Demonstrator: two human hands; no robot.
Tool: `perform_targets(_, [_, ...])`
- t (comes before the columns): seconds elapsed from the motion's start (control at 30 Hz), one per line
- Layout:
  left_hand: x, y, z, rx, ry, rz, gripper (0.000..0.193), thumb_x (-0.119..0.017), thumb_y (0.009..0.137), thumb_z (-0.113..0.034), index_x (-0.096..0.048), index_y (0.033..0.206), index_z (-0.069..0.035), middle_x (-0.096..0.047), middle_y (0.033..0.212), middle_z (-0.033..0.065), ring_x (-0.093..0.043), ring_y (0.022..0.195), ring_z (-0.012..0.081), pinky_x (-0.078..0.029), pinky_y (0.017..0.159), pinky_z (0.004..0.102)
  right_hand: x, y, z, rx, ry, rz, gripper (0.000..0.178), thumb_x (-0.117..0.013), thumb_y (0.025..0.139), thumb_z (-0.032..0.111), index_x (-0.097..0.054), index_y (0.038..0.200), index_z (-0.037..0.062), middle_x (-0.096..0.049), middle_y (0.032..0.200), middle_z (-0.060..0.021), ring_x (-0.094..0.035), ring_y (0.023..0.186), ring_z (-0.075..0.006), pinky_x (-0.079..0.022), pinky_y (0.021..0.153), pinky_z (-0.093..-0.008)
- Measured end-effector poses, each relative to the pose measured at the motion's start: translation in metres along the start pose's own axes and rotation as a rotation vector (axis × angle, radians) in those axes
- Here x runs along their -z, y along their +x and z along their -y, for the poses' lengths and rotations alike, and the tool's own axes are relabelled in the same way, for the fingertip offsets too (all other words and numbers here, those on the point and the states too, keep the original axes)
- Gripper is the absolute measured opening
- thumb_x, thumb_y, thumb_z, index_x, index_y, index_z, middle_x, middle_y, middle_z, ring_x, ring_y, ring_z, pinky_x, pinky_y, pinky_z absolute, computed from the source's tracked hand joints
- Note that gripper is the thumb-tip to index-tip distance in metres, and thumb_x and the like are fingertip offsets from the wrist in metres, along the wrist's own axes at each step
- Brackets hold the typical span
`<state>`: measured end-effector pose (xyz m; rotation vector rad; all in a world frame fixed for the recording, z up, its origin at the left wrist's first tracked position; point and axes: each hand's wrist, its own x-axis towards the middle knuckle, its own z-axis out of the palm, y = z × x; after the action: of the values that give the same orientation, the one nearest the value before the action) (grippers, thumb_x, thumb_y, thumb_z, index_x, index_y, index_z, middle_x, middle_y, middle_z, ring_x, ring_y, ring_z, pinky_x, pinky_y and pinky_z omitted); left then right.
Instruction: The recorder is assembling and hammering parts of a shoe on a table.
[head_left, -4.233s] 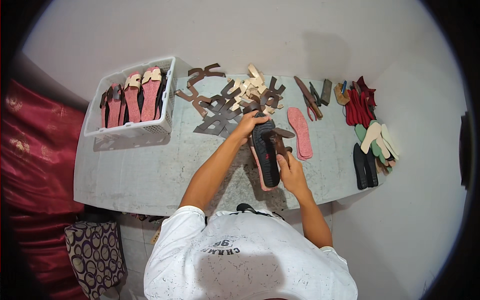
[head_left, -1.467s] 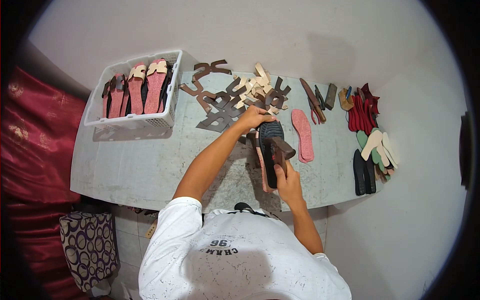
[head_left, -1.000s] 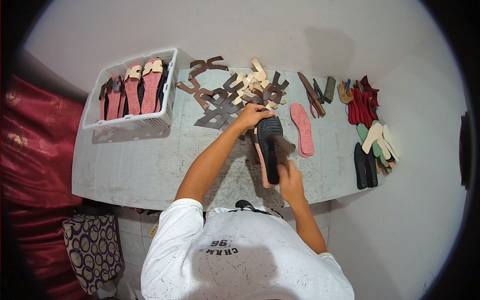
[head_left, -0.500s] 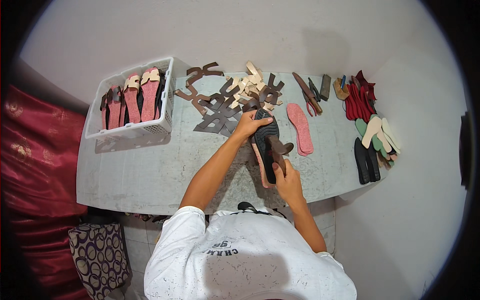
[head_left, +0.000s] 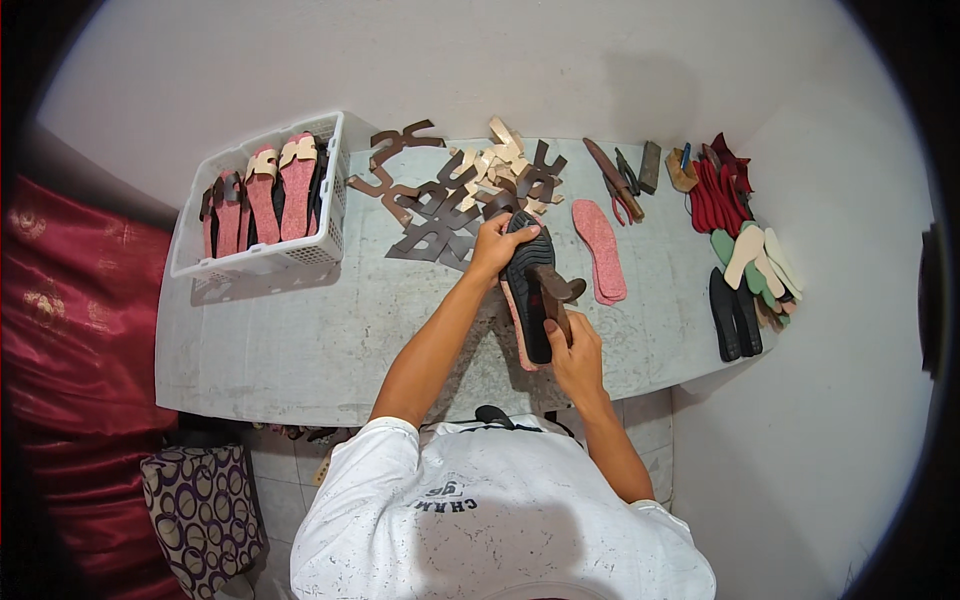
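1. The right hand (head_left: 578, 360) is wrapped around the handle of a dark brown hammer (head_left: 562, 288), its head over the sole; I cannot tell whether they touch.
2. The black ribbed rubber sole (head_left: 520, 265) faces up above the pale grey table (head_left: 290, 350), apparently already joined to the pink layer beneath.
3. The left hand (head_left: 497, 245) clamps its far end, thumb on top.
4. Just right, flat pink speckled insoles (head_left: 597, 245) lie strapless, seemingly unworked.
5. Beyond, dark brown cut-out straps (head_left: 437, 240) lie loose, unattached.
6. Strapped pink sandals (head_left: 298, 205) in the white plastic basket (head_left: 300, 252) look finished.
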<state>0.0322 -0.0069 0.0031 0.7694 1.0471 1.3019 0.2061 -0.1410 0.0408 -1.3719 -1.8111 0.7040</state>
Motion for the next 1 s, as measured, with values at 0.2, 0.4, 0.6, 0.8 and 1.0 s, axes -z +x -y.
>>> perform_targets(0.2, [-0.001,0.0,-0.003,0.026,-0.097,0.013,0.015,-0.07,0.078,-0.006,-0.066,0.091,0.001,-0.067,0.079,0.0064,-0.064,0.065,0.0135,-0.051,0.059,0.027,0.0,0.001,0.004,-0.048,0.03,0.03,0.037,-0.058,0.093,0.033,-0.06,0.096,-0.0041,-0.06,0.079,-0.0193,-0.058,0.072,-0.0372,-0.044,0.065,-0.042])
perform_targets(0.4, [0.0,0.002,-0.004,0.005,-0.016,-0.018,0.016,-0.071,0.078,-0.007,-0.067,0.092,0.001,-0.067,0.08,0.006,-0.064,0.066,0.0133,-0.051,0.06,0.0267,0.0,0.003,0.002,-0.072,0.112,0.018,0.037,-0.058,0.092,0.033,-0.061,0.095,-0.0041,-0.059,0.076,-0.0185,-0.056,0.065,-0.0315,-0.043,0.062,-0.0396])
perform_targets(0.6, [0.003,0.022,-0.023,-0.198,0.085,0.089,0.02,-0.073,0.078,-0.008,-0.068,0.096,0.0,-0.068,0.082,0.0061,-0.063,0.066,0.013,-0.051,0.061,0.026,-0.001,0.02,0.006,-0.107,0.11,0.066,0.036,-0.058,0.093,0.032,-0.061,0.094,-0.0042,-0.059,0.075,-0.018,-0.056,0.064,-0.0298,-0.042,0.061,-0.0385])
perform_targets(0.8, [0.009,0.045,-0.037,-0.131,0.041,0.127,0.021,-0.071,0.081,-0.005,-0.067,0.1,0.003,-0.069,0.086,0.0072,-0.064,0.072,0.0121,-0.053,0.065,0.0258,0.005,0.038,0.008,-0.019,0.036,-0.01,0.033,-0.059,0.092,0.027,-0.058,0.082,-0.0042,-0.054,0.068,-0.0157,-0.051,0.06,-0.0273,-0.04,0.058,-0.0387])
perform_targets(1.0, [0.018,0.056,-0.041,-0.226,0.024,0.157,0.023,-0.071,0.08,-0.004,-0.066,0.101,0.004,-0.069,0.087,0.0072,-0.065,0.072,0.0126,-0.053,0.065,0.0262,0.043,0.046,0.063,0.064,0.456,-0.104,0.035,-0.049,0.098,0.031,-0.054,0.085,-0.0013,-0.046,0.058,-0.0013,-0.042,0.044,-0.0058,-0.03,0.039,-0.0232])
